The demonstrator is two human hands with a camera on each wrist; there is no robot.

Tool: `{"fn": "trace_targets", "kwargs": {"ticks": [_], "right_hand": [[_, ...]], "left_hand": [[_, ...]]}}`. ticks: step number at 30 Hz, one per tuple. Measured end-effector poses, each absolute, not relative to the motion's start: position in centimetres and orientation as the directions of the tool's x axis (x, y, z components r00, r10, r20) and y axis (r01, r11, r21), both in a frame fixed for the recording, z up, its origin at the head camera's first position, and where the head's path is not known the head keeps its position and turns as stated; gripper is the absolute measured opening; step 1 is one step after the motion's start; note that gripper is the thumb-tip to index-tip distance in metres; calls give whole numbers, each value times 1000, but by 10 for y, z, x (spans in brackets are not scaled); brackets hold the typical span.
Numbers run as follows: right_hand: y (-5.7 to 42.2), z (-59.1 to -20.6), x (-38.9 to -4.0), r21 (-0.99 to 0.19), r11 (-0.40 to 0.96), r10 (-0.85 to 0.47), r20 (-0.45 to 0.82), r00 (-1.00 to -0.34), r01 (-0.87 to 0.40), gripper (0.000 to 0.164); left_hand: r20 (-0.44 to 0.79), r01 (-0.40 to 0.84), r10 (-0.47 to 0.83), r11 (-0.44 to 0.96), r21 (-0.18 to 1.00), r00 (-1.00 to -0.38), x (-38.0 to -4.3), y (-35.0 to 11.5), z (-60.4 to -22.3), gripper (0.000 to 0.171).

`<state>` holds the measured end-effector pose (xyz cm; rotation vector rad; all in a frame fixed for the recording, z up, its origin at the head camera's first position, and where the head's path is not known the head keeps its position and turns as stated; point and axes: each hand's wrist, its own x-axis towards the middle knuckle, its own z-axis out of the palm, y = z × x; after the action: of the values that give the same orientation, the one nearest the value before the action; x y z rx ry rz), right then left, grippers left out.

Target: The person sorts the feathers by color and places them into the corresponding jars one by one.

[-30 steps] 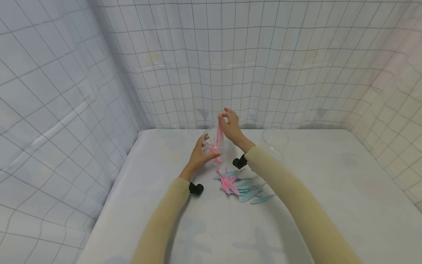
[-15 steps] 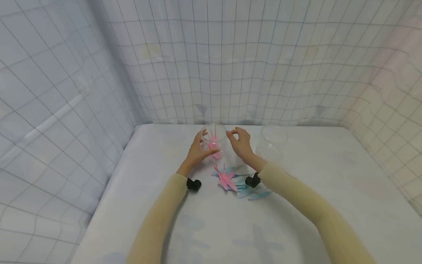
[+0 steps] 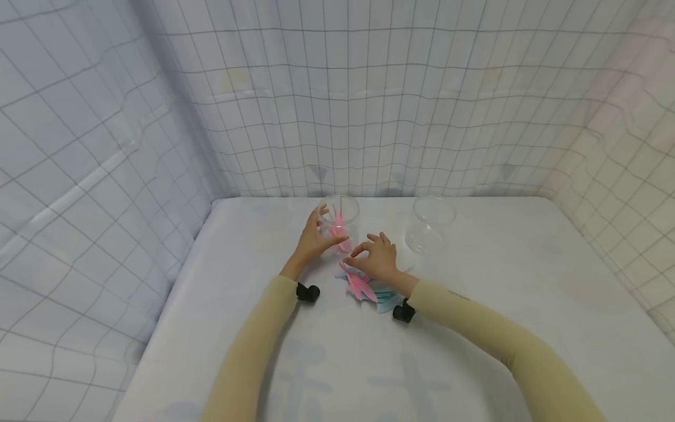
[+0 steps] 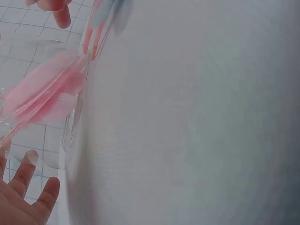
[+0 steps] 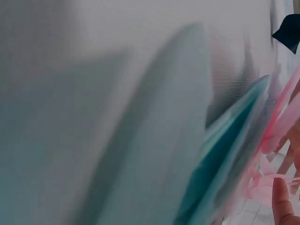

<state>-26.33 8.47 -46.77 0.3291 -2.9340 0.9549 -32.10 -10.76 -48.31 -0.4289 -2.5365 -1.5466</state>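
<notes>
My left hand (image 3: 312, 240) grips a clear jar (image 3: 352, 221), thumb in front and fingers behind. Several pink feathers (image 3: 337, 225) stand inside it, quills up; the left wrist view shows these pink feathers (image 4: 47, 86) through the clear wall. My right hand (image 3: 381, 258) is low over a feather pile, its thumb and forefinger bent toward each other at the quill ends of loose pink feathers (image 3: 360, 286). These lie on top of blue feathers (image 3: 389, 300), partly hidden by the right hand and wrist. In the right wrist view, the thumb (image 5: 281, 199) stands apart from the fingers.
A second clear jar (image 3: 426, 237) stands to the right of the first, near the back of the white-covered table (image 3: 501, 258). Gridded white curtains (image 3: 369, 105) close off the back and sides. Each wrist wears a small black camera (image 3: 308, 293).
The right hand has let a pink feather go into the left jar, then come down and toward the person to the pink feathers on the pile. The left hand stays on the jar.
</notes>
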Motion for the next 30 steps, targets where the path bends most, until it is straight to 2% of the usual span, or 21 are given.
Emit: {"fn": "trace_targets", "kwargs": {"ticks": [12,20,30], "right_hand": [[75,-481,-263,-510,842,-207,1,-978,-178,34],[75,-477,-260,-493,854,-214,-38,-976,-168,26],[80,-474,-259,-561,811,-220,-32,-975,-165,22]], "left_hand": [[262,309,167,432,847,-951,-321,-107,-484,103],[270,315,165,418,852,-949,-321,-108,-484,103],[249,295,163,421,857,-955,-321,-108,-484,101]]}}
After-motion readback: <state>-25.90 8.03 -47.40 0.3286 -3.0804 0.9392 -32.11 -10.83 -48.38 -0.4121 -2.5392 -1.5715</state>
